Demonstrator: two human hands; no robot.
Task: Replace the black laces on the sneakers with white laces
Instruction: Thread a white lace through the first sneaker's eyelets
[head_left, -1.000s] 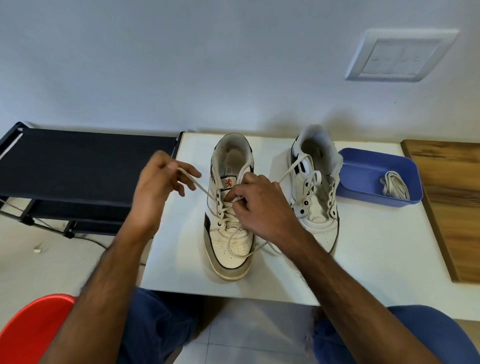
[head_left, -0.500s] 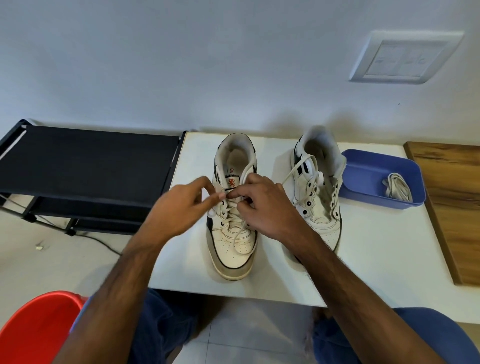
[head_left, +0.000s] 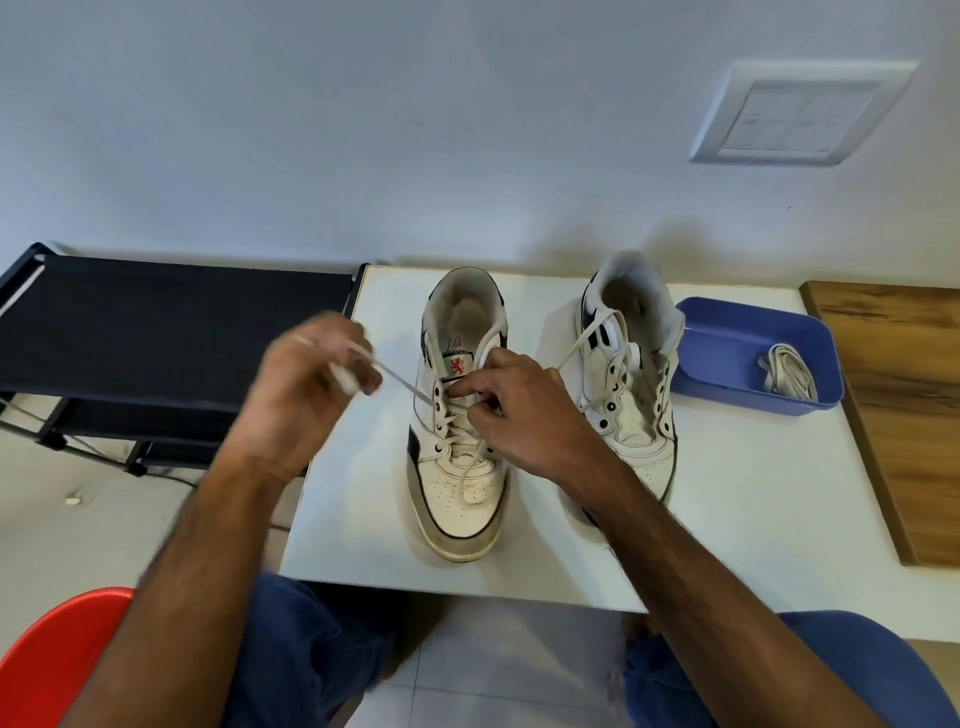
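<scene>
Plain pale wall (head_left: 363, 130) with white switch plate (head_left: 800, 114) upper right. White table (head_left: 753, 519) against wall; wooden board (head_left: 904, 405) at its right edge. Black rack (head_left: 171, 317) left of table. Light tiled floor (head_left: 493, 670). Red chair (head_left: 57, 660) at bottom left corner.

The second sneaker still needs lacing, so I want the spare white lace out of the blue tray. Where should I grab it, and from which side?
Take the coiled white lace at its bunched middle, coming straight down from above. It lies loose in the right half of the blue tray, whose raised walls probably block a sideways reach, and a pinch across the bundle should lift all the loops together.
</scene>
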